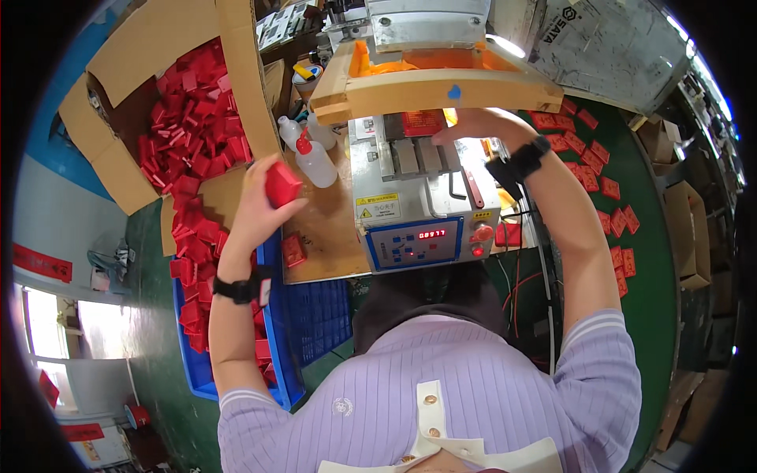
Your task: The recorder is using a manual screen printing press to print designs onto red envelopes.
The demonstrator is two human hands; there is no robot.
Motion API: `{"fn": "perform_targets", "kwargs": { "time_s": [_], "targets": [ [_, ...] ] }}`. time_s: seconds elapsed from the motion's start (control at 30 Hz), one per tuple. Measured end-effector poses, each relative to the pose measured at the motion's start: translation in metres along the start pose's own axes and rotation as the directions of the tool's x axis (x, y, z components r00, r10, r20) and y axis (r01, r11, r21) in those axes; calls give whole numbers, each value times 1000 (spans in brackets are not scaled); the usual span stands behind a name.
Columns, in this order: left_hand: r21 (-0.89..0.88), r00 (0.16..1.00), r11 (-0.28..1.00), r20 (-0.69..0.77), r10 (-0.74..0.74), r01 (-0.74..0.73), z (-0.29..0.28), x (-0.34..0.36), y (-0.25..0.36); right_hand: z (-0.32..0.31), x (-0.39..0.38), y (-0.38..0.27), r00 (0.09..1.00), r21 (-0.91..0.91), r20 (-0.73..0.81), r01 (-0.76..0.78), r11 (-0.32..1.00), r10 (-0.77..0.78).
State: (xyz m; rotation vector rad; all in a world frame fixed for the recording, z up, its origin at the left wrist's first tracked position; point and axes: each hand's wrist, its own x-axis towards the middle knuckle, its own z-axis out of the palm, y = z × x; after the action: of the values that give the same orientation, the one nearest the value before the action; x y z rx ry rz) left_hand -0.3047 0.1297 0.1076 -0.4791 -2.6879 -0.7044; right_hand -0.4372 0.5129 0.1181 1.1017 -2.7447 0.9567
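My left hand (264, 193) is raised beside the cardboard carton, its fingers and thumb closed around a small red box (282, 185). My right hand (487, 126) reaches under the wooden screen frame (441, 93) of a printing machine (430, 201). Its thumb is close to a red box with gold print (424, 122), seated in the metal fixture (416, 158). The frame partly hides the other fingers, so their grip on that box is unclear. Another red box (294, 250) lies on the wooden bench, below my left hand.
A cardboard carton (130, 59) and a blue crate (276, 331), both heaped with red boxes, stand at the left. White squeeze bottles (318, 165) stand left of the machine. Printed red boxes (587, 177) lie spread on a green surface at the right. A red knob (482, 232) projects from the machine's front.
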Motion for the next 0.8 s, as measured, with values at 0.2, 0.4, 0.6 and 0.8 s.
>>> {"fn": "perform_targets", "kwargs": {
  "time_s": [0.2,0.4,0.6,0.8],
  "targets": [
    [-112,927,925,55,370,-363,30,82,81,-10,-2,-1,996,226,6,-88,970,88],
    [-308,647,940,749,145,145,62,154,121,-21,-79,38,964,249,-218,-98,964,154],
    [-115,771,963,580,265,-245,119,175,88,-25,-154,27,884,522,-319,-138,842,343],
    [-69,691,797,458,559,-600,112,125,116,-12,-214,35,818,584,-350,-191,789,457]
  ]
}}
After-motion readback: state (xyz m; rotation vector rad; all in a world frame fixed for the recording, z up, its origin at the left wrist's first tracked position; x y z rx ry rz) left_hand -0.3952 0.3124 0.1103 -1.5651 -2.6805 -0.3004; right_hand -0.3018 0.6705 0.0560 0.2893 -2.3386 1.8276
